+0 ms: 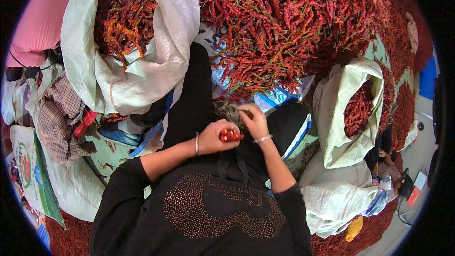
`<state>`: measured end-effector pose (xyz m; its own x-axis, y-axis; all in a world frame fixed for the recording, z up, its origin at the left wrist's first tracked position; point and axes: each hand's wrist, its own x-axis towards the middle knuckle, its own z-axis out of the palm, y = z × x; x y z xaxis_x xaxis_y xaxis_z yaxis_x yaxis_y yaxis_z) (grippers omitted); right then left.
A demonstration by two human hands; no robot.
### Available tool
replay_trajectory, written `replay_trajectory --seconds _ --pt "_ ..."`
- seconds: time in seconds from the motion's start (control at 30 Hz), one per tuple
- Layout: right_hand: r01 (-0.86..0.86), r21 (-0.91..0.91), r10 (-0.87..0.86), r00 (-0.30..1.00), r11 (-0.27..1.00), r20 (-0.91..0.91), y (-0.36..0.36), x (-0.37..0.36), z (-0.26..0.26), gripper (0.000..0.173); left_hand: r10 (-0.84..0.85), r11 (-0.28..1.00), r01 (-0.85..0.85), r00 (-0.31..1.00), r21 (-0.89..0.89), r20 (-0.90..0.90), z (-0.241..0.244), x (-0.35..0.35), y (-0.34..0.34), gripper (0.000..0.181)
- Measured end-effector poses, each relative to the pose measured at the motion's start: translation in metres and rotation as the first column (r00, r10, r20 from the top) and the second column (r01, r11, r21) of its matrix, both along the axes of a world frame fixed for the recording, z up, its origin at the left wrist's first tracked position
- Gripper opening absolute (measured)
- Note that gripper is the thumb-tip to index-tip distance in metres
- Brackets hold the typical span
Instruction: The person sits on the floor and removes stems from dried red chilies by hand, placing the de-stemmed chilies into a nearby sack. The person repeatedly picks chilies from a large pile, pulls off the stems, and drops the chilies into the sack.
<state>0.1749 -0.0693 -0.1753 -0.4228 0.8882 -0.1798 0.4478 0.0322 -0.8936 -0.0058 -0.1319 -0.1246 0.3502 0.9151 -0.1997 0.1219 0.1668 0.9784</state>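
My left hand [212, 138], with a bangle at the wrist, is closed around a small bunch of red chili peppers [230, 135]. Their cut or stem ends face up, with pale centres showing. To the right of it, my right hand [256, 121] is raised with curled fingers and a band on its wrist. Blur hides whether anything sits between those fingertips. Both hands are above my lap. Beyond them spreads a large heap of dried red chilies [284, 25] with greenish stems, partly lying on printed plastic sacking [275, 97].
A white woven sack [174, 42] holding darker chilies stands front left. Another open sack [330, 113] of chilies is on the right, above a white sack [337, 192]. Checked cloth [60, 113] and a printed bag [32, 170] lie left. More chilies [355, 234] cover the floor behind.
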Motion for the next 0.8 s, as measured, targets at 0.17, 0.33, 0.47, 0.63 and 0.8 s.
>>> replay_trajectory --seconds 0.17,0.33,0.47,0.63,0.8 --pt "-0.422 0.349 0.141 0.782 0.837 0.607 0.025 -0.052 -0.053 0.012 0.026 0.987 0.011 0.973 -0.158 0.228 -0.011 0.004 -0.001 0.019" --pt "-0.340 0.360 0.099 0.831 0.869 0.547 0.041 -0.031 -0.019 0.010 0.304 0.855 -0.096 0.889 -0.509 0.343 -0.005 -0.001 0.010 0.018" --pt "-0.288 0.344 0.043 0.817 0.894 0.575 0.024 -0.001 0.010 0.015 0.551 0.702 -0.260 0.789 -0.662 0.274 -0.010 0.000 0.019 0.018" --pt "-0.032 -0.061 0.048 0.956 0.998 0.289 -0.019 0.018 0.027 0.018 0.534 0.783 -0.320 0.785 -0.534 0.314 -0.014 0.013 0.017 0.015" --pt "-0.200 -0.022 0.197 0.929 0.979 0.314 -0.043 0.015 0.057 0.016 0.399 0.841 -0.179 0.842 -0.511 0.362 -0.006 0.010 0.010 0.018"
